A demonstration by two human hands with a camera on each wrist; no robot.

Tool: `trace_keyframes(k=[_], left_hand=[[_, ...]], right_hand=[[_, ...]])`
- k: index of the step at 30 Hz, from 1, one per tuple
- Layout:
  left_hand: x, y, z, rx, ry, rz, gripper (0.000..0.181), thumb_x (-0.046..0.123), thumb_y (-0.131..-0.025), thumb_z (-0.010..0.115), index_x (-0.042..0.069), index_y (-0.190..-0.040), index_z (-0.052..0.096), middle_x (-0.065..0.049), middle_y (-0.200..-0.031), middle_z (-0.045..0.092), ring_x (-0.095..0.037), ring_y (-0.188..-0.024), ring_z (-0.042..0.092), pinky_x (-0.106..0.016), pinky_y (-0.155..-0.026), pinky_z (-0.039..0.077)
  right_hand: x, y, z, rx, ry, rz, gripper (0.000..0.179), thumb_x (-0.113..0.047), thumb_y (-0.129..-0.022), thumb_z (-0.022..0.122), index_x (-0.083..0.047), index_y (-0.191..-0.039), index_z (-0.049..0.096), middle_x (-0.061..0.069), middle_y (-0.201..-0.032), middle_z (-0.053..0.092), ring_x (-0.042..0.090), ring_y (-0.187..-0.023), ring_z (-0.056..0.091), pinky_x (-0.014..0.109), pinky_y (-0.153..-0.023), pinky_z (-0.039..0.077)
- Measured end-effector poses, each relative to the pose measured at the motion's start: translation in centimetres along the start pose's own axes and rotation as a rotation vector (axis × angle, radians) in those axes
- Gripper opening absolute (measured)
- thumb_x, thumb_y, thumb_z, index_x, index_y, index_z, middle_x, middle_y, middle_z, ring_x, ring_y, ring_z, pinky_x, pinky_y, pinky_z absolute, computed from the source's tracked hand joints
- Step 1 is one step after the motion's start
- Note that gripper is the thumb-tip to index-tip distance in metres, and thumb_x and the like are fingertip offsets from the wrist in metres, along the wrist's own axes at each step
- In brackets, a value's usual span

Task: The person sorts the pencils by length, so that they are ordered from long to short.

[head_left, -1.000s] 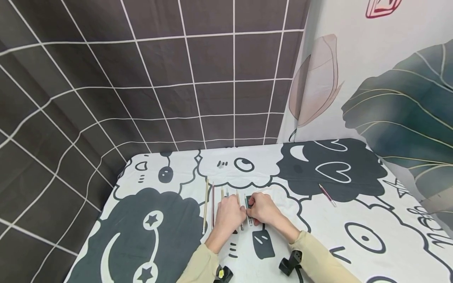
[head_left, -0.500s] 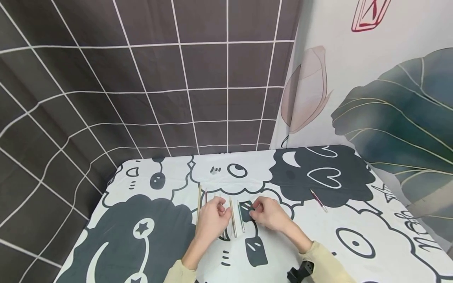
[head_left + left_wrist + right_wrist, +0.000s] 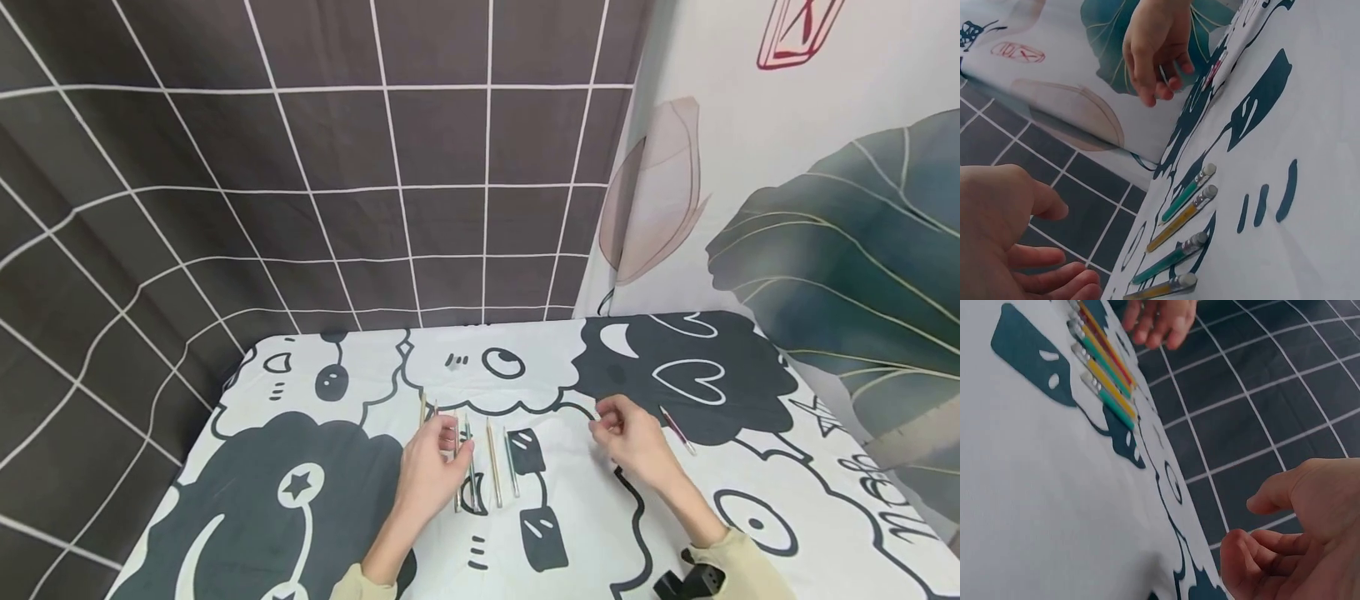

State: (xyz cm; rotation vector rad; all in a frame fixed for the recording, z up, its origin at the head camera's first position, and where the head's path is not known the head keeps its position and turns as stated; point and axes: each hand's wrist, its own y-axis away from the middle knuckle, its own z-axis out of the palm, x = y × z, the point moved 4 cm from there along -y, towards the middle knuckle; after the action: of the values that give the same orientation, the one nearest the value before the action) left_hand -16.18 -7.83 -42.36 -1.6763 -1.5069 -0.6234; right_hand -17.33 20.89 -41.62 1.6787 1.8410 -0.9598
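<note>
Several pencils lie side by side in a row on the patterned cloth, among them a green pencil point(image 3: 512, 462) at the row's right end and a yellow pencil point(image 3: 493, 462) beside it. White erasers tip the near ends, as on another green pencil point(image 3: 1169, 259) in the left wrist view. My left hand point(image 3: 433, 462) hovers over the row's left part, fingers loosely bent around nothing, and hides part of the pencils there. Off to the right, my right hand point(image 3: 632, 440) is held above the cloth, also holding nothing. Close to its right lies a single dark red pencil point(image 3: 677, 430).
The cloth point(image 3: 585, 517) with black-and-white cartoon prints covers the table. Behind it hangs a dark gridded curtain point(image 3: 442, 217), and a leaf-printed white curtain point(image 3: 675, 283) stands at the right. A black wrist camera point(image 3: 690, 582) sits at the right sleeve.
Both hands have come away from the right end of the row. The right hand has moved right toward the lone red pencil; the left has drawn back left over the row.
</note>
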Motion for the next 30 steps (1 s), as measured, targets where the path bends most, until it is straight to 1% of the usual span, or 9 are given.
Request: trace_keyframes(k=[4,8,11,14,16,20,23,30], left_hand=[[-0.3,0.2,-0.5,-0.006,-0.013,-0.004,0.03,0.009,-0.085,0.074,-0.002,-0.111,0.066,-0.006,-0.088,0.062,-0.022,-0.084,0.062,-0.035,-0.073,0.052],[-0.4,0.3,-1.2,-0.003,-0.026,0.002,0.031,0.009,-0.085,0.074,-0.003,-0.113,0.066,-0.009,-0.092,0.064,-0.025,-0.086,0.063,-0.038,-0.074,0.052],[-0.5,0.3,-1.7,0.003,-0.029,0.007,0.033,0.009,-0.085,0.074,-0.004,-0.114,0.065,-0.013,-0.094,0.065,-0.027,-0.087,0.064,-0.04,-0.074,0.052],[-0.7,0.4,-2.1,0.013,-0.036,0.008,0.033,0.008,-0.085,0.073,-0.004,-0.115,0.065,-0.013,-0.095,0.065,-0.027,-0.088,0.064,-0.041,-0.075,0.053],[-0.9,0.5,-2.2,0.02,-0.038,0.001,0.033,0.008,-0.085,0.073,-0.004,-0.115,0.065,-0.013,-0.096,0.065,-0.027,-0.089,0.065,-0.041,-0.076,0.054],[-1.4,0.8,-2.5,0.033,-0.015,-0.03,0.037,0.006,-0.085,0.073,-0.005,-0.119,0.063,-0.014,-0.1,0.066,-0.027,-0.091,0.065,-0.04,-0.079,0.055],[-1.6,1.0,-2.8,0.037,0.004,-0.046,0.042,0.005,-0.085,0.073,-0.007,-0.123,0.06,-0.016,-0.102,0.066,-0.028,-0.092,0.066,-0.04,-0.078,0.055],[-1.7,1.3,-3.3,0.039,0.025,-0.063,0.047,0.004,-0.085,0.073,-0.008,-0.128,0.056,-0.018,-0.104,0.065,-0.029,-0.092,0.066,-0.039,-0.077,0.056]], right_hand=[[1.1,0.6,-1.3,0.039,0.051,0.017,0.019,0.0,-0.086,0.068,0.005,-0.104,0.064,0.002,-0.078,0.06,0.014,-0.067,0.055,0.024,-0.057,0.044],[2.4,1.2,-2.7,0.079,0.077,0.026,0.018,-0.001,-0.086,0.067,0.005,-0.103,0.064,0.003,-0.077,0.06,0.012,-0.063,0.055,0.024,-0.055,0.044],[3.2,1.5,-3.6,0.107,0.097,0.016,0.018,-0.001,-0.086,0.067,0.007,-0.102,0.063,0.003,-0.076,0.059,0.01,-0.059,0.055,0.025,-0.052,0.044],[4.0,1.7,-4.6,0.128,0.129,0.01,0.018,0.0,-0.086,0.066,0.008,-0.102,0.062,0.003,-0.074,0.059,0.008,-0.054,0.056,0.025,-0.049,0.045],[4.5,1.7,-5.2,0.129,0.135,0.015,0.018,0.001,-0.087,0.065,0.008,-0.103,0.062,0.003,-0.073,0.059,0.01,-0.051,0.056,0.026,-0.047,0.046],[5.5,2.0,-6.3,0.111,0.116,0.049,0.02,0.002,-0.088,0.061,0.01,-0.106,0.06,0.006,-0.075,0.059,0.015,-0.053,0.059,0.027,-0.046,0.049],[6.2,2.2,-7.0,0.1,0.115,0.069,0.021,0.003,-0.089,0.059,0.011,-0.108,0.058,0.007,-0.076,0.057,0.015,-0.054,0.059,0.026,-0.047,0.05],[6.9,2.4,-7.7,0.093,0.123,0.074,0.024,0.005,-0.088,0.056,0.013,-0.111,0.056,0.008,-0.076,0.057,0.015,-0.055,0.061,0.026,-0.048,0.052]])
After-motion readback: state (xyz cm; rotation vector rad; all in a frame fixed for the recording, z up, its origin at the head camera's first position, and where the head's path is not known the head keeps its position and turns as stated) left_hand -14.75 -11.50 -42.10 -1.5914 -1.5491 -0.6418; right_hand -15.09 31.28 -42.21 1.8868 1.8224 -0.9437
